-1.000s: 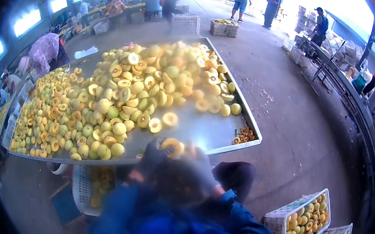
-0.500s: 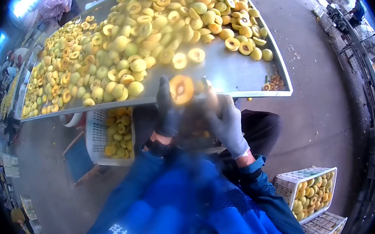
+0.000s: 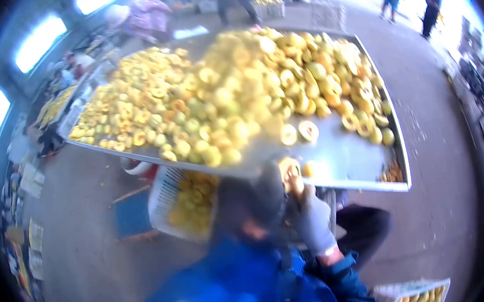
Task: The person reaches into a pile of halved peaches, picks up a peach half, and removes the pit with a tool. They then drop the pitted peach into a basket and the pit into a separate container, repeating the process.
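The person's right hand [image 3: 312, 221], in a grey glove, grasps a halved fruit [image 3: 289, 168] from below, cut face up, right at the near edge of the metal table [image 3: 340, 159]. The left hand [image 3: 253, 199], in a dark glove, sits close against the same fruit, but blur hides whether it is clenched or loose. Just beyond the grip lie loose halves [image 3: 309, 129], and further on the big heap [image 3: 220, 95]. Below and to the left of the grip sits a white basket [image 3: 162, 195] of fruit. The hold looks fingertip-only, so a wet glove could let the fruit slip and drop past the table edge, missing the basket.
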`<action>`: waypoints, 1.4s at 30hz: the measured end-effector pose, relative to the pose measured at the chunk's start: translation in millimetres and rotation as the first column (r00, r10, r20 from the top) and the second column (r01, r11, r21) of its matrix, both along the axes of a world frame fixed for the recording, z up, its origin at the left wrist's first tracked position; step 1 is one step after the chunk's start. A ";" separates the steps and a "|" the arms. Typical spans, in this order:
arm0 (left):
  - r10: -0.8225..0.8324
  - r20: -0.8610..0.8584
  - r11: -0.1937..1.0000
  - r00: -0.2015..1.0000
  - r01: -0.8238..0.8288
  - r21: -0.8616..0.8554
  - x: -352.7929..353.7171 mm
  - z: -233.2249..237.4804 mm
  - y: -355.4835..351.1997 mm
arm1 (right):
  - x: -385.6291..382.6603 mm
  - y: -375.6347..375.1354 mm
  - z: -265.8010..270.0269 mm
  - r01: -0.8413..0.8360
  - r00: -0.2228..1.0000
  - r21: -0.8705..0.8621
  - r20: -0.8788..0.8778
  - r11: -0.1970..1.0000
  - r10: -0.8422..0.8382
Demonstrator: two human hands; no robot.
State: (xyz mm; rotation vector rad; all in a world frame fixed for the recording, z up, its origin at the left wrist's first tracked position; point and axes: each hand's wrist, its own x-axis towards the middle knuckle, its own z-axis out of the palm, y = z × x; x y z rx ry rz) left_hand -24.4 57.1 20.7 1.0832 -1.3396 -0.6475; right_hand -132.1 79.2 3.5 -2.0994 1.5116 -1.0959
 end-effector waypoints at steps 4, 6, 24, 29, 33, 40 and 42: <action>-0.011 -0.054 0.999 0.998 0.013 0.032 9.3 -2.3 -10.9 | -3.8 -6.6 -8.5 -0.094 0.989 -0.025 -0.119 0.995 0.090; -0.058 -0.117 0.996 0.991 0.065 0.056 14.5 -3.7 -12.6 | -9.0 -7.4 -3.8 -0.130 0.974 -0.063 -0.197 0.990 0.115; -0.081 -0.146 0.990 0.986 0.097 0.102 20.8 -5.9 -8.7 | -22.2 -11.5 -7.0 -0.244 0.954 -0.116 -0.209 0.963 0.216; -0.154 -0.123 0.987 0.980 0.148 -0.057 27.5 -16.3 -15.6 | -20.0 -9.9 -4.5 -0.188 0.979 0.247 -0.035 0.951 0.202; -0.254 -0.282 0.960 0.925 0.276 0.042 25.3 -18.9 -43.7 | -32.7 -49.0 -14.2 -0.273 0.962 0.114 0.015 0.955 0.273; 0.010 0.432 1.000 0.902 -0.007 -0.008 84.4 -143.7 -145.1 | -102.2 -113.1 -72.7 -0.087 0.996 -0.033 0.029 0.996 0.088; 0.044 0.573 0.990 0.818 -0.114 0.087 122.7 -193.7 -155.8 | -148.0 -124.0 -101.2 0.019 0.995 -0.095 -0.095 0.995 -0.029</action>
